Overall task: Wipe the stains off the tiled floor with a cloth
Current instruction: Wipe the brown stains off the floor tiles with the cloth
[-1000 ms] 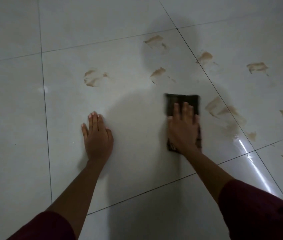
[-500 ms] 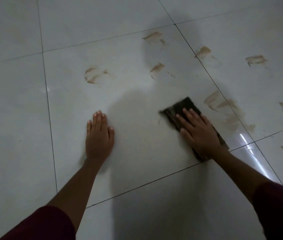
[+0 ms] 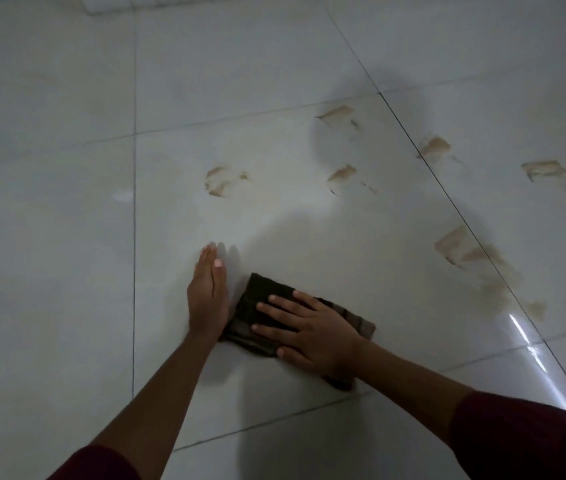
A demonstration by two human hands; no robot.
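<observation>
A dark folded cloth (image 3: 260, 299) lies flat on the pale tiled floor (image 3: 67, 237). My right hand (image 3: 312, 330) presses down on it with fingers spread, covering its right half. My left hand (image 3: 207, 299) stands on its edge beside the cloth's left side, fingers straight and together, touching the cloth. Several brown smears mark the tiles: one stain (image 3: 219, 181) beyond my left hand, another stain (image 3: 342, 173) further right, and a large streaked stain (image 3: 461, 247) on the grout line at right.
More brown stains lie further off: one stain (image 3: 337, 114) at the tile's far corner, another stain (image 3: 433, 147) past the grout line, a third stain (image 3: 544, 169) at right. A bright light glare (image 3: 527, 341) reflects at lower right.
My right hand has slid the cloth left and nearer to me, up against my left hand. My left hand has turned from palm-flat onto its edge. The camera view has tilted upward.
</observation>
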